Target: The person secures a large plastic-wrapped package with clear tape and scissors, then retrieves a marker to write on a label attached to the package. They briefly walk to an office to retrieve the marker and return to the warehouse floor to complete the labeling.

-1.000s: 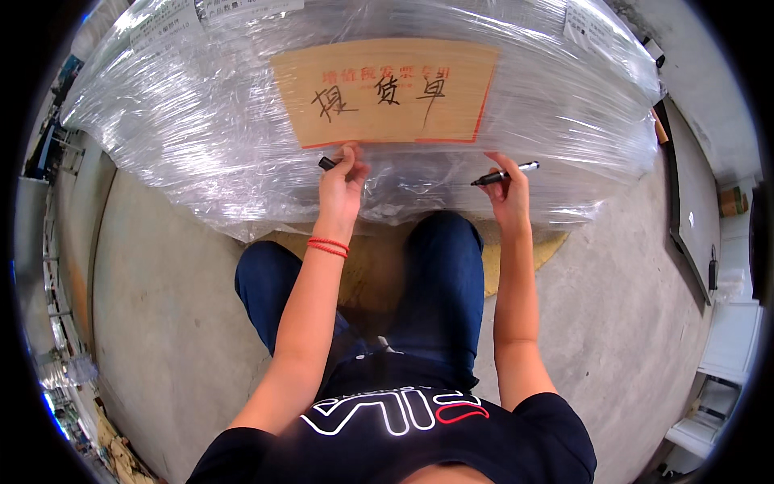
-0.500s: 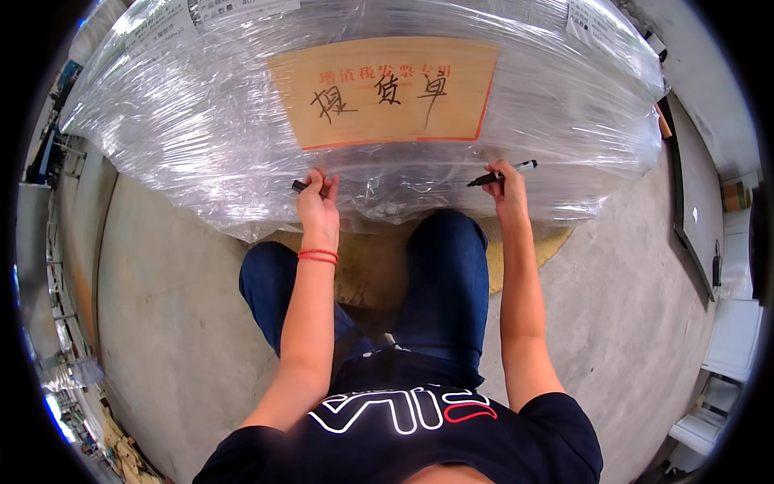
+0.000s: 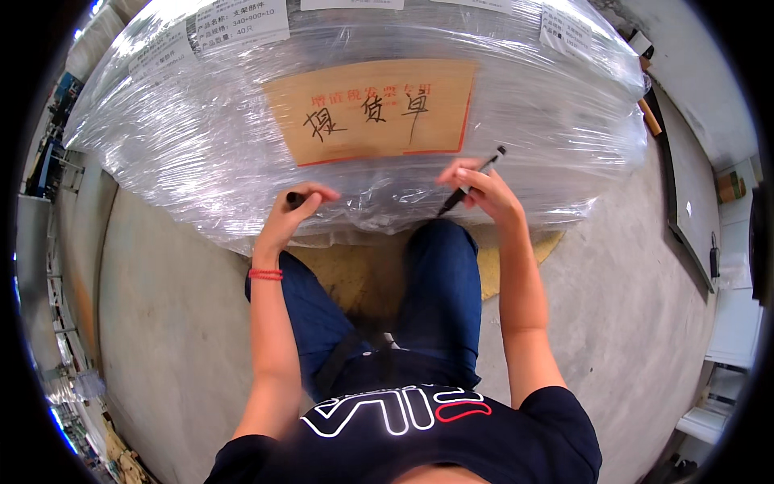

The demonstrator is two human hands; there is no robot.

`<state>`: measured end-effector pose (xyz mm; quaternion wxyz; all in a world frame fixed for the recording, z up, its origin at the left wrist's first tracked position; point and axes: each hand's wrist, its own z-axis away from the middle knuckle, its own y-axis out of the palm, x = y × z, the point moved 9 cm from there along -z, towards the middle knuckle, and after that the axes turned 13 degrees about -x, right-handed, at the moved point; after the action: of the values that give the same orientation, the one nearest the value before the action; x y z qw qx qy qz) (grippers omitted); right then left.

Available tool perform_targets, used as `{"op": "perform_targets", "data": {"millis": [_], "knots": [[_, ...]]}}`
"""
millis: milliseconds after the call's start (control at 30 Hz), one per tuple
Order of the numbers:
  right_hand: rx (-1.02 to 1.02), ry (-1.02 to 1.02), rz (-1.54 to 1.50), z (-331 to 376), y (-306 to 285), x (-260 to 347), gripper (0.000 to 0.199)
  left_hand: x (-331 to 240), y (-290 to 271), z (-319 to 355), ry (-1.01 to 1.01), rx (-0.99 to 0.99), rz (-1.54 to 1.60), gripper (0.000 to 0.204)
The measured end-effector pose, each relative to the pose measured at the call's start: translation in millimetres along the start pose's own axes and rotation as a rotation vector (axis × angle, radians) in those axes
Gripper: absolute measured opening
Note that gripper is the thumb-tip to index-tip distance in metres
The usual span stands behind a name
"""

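Between the fingers of my right hand (image 3: 484, 187) is a black marker pen (image 3: 458, 199), uncapped, its tip slanting down toward my right knee. My left hand (image 3: 292, 214) is closed on the small black pen cap (image 3: 295, 199), with the forefinger stretched to the right. Both hands hover just in front of a large load wrapped in clear stretch film (image 3: 556, 121). A tan paper envelope (image 3: 371, 143) with red print and black handwriting sits on the front of the load, beyond my hands; whether film covers it I cannot tell.
White printed labels (image 3: 242, 24) line the upper part of the load. Yellowish material (image 3: 516, 266) shows beneath it by my knees, on the concrete floor (image 3: 193, 306). A dark flat panel (image 3: 685, 185) leans at the right wall, and shelving (image 3: 60, 306) stands along the left.
My left hand has moved left and down with the cap. In my right hand the marker has swung from nearly level to steep, tip down. The envelope appears slightly lower and further left.
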<state>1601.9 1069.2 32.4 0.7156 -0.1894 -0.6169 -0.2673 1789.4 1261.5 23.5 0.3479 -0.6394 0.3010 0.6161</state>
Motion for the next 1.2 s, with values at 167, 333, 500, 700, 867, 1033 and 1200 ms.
{"op": "perform_targets", "data": {"millis": [167, 333, 500, 700, 867, 1033, 1200], "knots": [[-0.024, -0.060, -0.175, -53.5, 1.5, -3.3, 0.027, 9.1, 5.7, -53.7, 0.064, 0.009, 0.194, 0.030], [-0.056, -0.111, -0.125, -36.8, -0.6, -3.8, 0.025, 5.0, 12.6, -32.1, 0.109, -0.079, 0.035, 0.024], [-0.141, -0.219, -0.332, 27.0, 49.1, 45.6, 0.022, -26.1, 71.7, 23.2, -0.054, -0.004, -0.219, 0.022], [-0.225, -0.295, -0.426, 53.9, 55.3, 60.9, 0.026, -58.3, 96.9, 33.2, 0.190, 0.010, -0.521, 0.019], [-0.206, -0.255, -0.334, 50.9, 58.4, 54.4, 0.022, -68.4, 98.8, 37.1, 0.155, 0.008, -0.599, 0.017], [-0.126, -0.244, -0.140, 56.7, 82.1, 39.3, 0.022, -78.6, 106.4, 44.6, 0.254, -0.038, -0.645, 0.019], [-0.136, -0.251, -0.197, 70.0, 71.6, 12.4, 0.019, -63.4, 113.2, 56.3, 0.109, 0.089, -0.283, 0.032]]}}
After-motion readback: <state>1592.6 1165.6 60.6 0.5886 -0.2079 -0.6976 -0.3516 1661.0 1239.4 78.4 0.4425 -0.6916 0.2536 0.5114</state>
